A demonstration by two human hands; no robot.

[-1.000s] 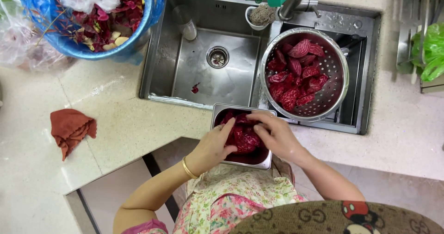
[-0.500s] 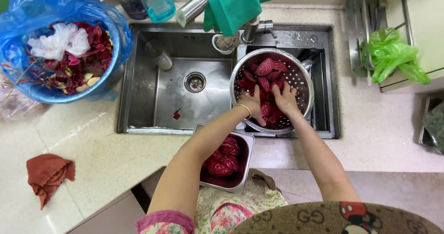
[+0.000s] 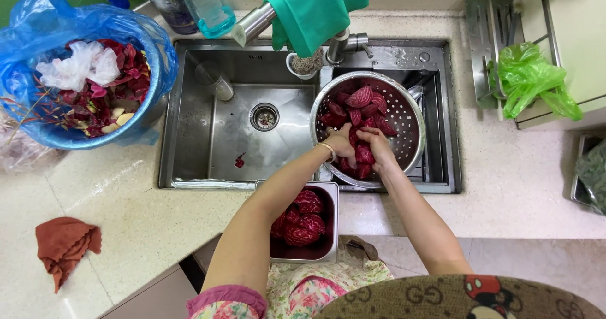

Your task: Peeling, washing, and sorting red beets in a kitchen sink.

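hands closer together | 2 hands (image 3: pixel 360 145) | 1 colander (image 3: pixel 404 114)

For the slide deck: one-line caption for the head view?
Both hands, left hand and right hand, gather red leaves in a metal colander over the sink.

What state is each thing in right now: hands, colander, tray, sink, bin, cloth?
left hand: in the colander, gripping red leaves
right hand: in the colander, gripping red leaves
colander: over the sink's right side, part full
steel tray: on the counter edge, holding red leaves
sink basin: almost bare
blue-lined bin: full of scraps
brown cloth: crumpled on the counter
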